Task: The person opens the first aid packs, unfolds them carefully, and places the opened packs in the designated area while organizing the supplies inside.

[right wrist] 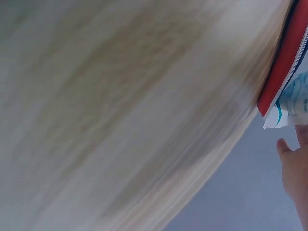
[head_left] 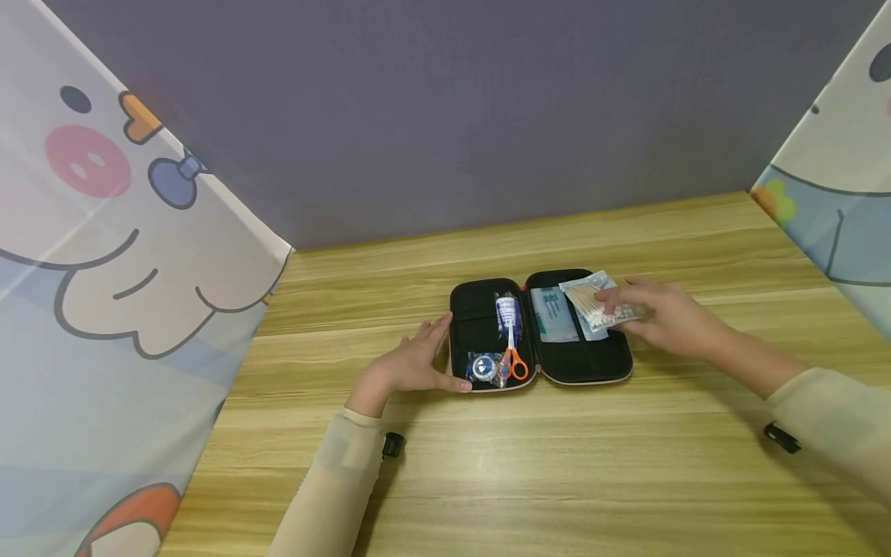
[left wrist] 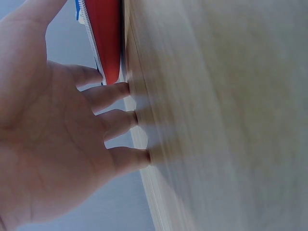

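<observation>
A zippered case (head_left: pixel 473 333) lies unfolded on the table, black inside and red outside. My left hand (head_left: pixel 414 360) touches its left edge with fingers spread; in the left wrist view, several fingertips of the hand (left wrist: pixel 72 130) meet the tabletop beside the red shell (left wrist: pixel 103 38). Over the case's right half, my right hand (head_left: pixel 661 313) holds a clear packet of cotton swabs (head_left: pixel 588 304). Under it lies a pale blue-white packet (head_left: pixel 554 316). The left half holds orange-handled scissors (head_left: pixel 518 365), a bagged white-and-blue roll (head_left: pixel 483 367) and a blue-white wrapped item (head_left: pixel 508 309).
The wooden table (head_left: pixel 543 464) reaches back to a grey-purple wall (head_left: pixel 487 116). Cartoon-printed cloth (head_left: pixel 174 286) hangs along the left side, and similar cloth (head_left: pixel 845 209) borders the right. A dark wrist-camera piece (head_left: pixel 393 445) sits by the left sleeve.
</observation>
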{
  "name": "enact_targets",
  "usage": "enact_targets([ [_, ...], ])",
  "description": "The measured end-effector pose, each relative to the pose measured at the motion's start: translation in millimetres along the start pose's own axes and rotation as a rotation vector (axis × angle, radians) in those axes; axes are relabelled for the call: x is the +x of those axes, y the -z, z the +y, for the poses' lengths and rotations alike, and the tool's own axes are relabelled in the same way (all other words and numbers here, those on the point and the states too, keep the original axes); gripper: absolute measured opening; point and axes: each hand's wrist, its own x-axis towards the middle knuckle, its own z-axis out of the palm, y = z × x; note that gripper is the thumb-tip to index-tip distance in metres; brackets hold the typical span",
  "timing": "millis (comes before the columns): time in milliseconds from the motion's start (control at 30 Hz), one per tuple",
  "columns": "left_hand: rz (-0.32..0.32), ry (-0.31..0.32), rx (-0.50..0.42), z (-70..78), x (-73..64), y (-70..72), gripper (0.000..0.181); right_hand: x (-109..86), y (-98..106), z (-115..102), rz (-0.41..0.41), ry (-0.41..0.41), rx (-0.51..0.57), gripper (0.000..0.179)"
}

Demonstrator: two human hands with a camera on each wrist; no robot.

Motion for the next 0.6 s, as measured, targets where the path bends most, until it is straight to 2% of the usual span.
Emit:
enact_targets([
  [100,0.0,0.0,0.0,-0.4,0.1,-0.2,0.134,-3.4,-1,4,-0.027,0.07,-0.004,0.042],
  [233,-0.002,-0.001,-0.001,-0.8,0.2,-0.5,0.133,-9.1,0,6,-0.073,0.174,-0.073,0.034],
  [300,0.0,-0.001,-0.001,-1.0,0.4,-0.4,0.133,-11.2,0,8,-0.076,0.24,-0.126,0.01],
  [333,0.001,-0.001,0.0,-1.2,0.4,-0.4,0.133,-11.7,0,8,-0.071,0.274,-0.156,0.011],
  [433,0.001,0.001,0.0,-1.4,-0.1,0.2,0.133,-10.9,0,5,-0.063,0.345,-0.248,0.055],
  [467,0.002,0.0,-0.001,-1.3,-0.2,0.4,0.133,-9.7,1,3,-0.068,0.361,-0.274,0.06],
  [600,0.0,-0.002,-0.004,-1.4,0.0,0.6,0.133,-5.0,1,-4,-0.115,0.37,-0.342,0.014],
])
